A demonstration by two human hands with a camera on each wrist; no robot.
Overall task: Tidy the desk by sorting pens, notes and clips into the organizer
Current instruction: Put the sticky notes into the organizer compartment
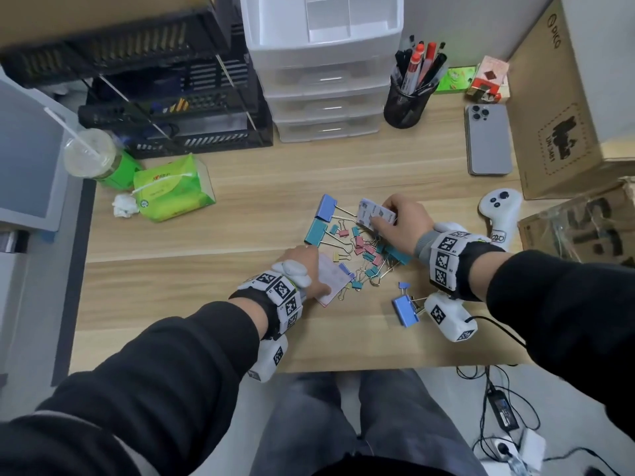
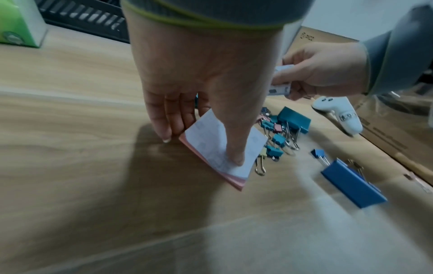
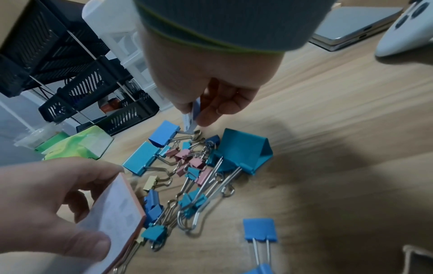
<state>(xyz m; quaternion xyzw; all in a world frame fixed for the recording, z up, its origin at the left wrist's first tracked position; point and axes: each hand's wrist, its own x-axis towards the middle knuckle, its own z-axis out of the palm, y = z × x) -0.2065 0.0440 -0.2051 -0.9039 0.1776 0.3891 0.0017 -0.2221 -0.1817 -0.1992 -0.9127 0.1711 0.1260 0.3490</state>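
My left hand (image 1: 318,281) pinches a pink note pad (image 2: 234,178) with a white top sheet, thumb on top and fingers at its left edge. The pad tilts up off the wooden desk. My right hand (image 1: 383,214) grips a small printed note pad (image 1: 369,211) just above the far side of a pile of coloured binder clips (image 1: 360,249). A big blue clip (image 1: 405,310) lies apart, near the front. The white drawer organizer (image 1: 323,63) stands at the back, with black mesh trays (image 1: 171,97) to its left and a pen cup (image 1: 407,101) to its right.
A phone (image 1: 488,139) and a white controller (image 1: 498,214) lie to the right, beside cardboard boxes (image 1: 556,115). On the left are a green tissue pack (image 1: 171,190), a crumpled tissue (image 1: 125,206) and a lidded cup (image 1: 91,156). Bare desk (image 1: 240,187) lies between the clips and the drawers.
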